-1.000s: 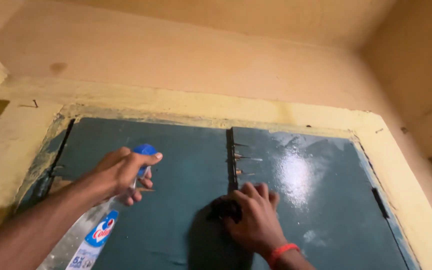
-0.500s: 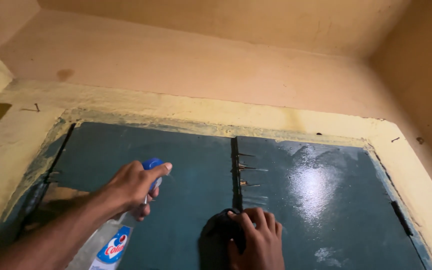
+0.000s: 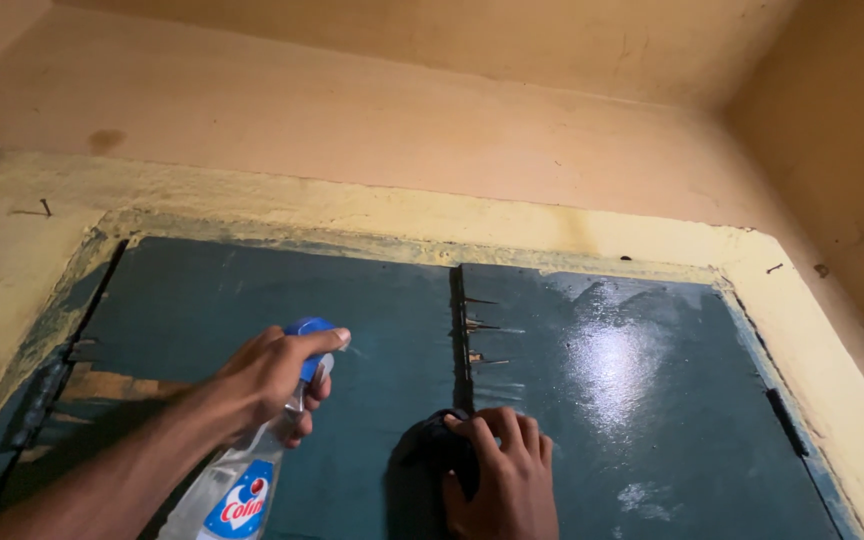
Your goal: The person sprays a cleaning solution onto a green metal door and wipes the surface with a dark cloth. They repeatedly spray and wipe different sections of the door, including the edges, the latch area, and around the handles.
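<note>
Head cam: left hand [image 3: 270, 380] is wrapped around a clear spray bottle [image 3: 237, 480] with a blue nozzle, finger on the trigger, aimed at the left teal door panel [image 3: 252, 300]. Right hand [image 3: 500, 480] presses a dark cloth [image 3: 430, 455] flat near the centre seam, beside the wet, shiny right panel [image 3: 642, 380].

The left hand [image 3: 272, 380] grips a clear spray bottle [image 3: 237, 480] with a blue nozzle, the forefinger laid over the top of the nozzle, which points at the left door [image 3: 252, 290]. The right hand [image 3: 502, 475] presses a dark cloth [image 3: 427, 455] flat against the doors, just beside the centre seam. Both of the 2 doors are dark teal; the right door [image 3: 642, 380] shines wet with a bright glare. A pale yellow frame [image 3: 402, 215] surrounds them, below a peach wall [image 3: 372, 110].
</note>
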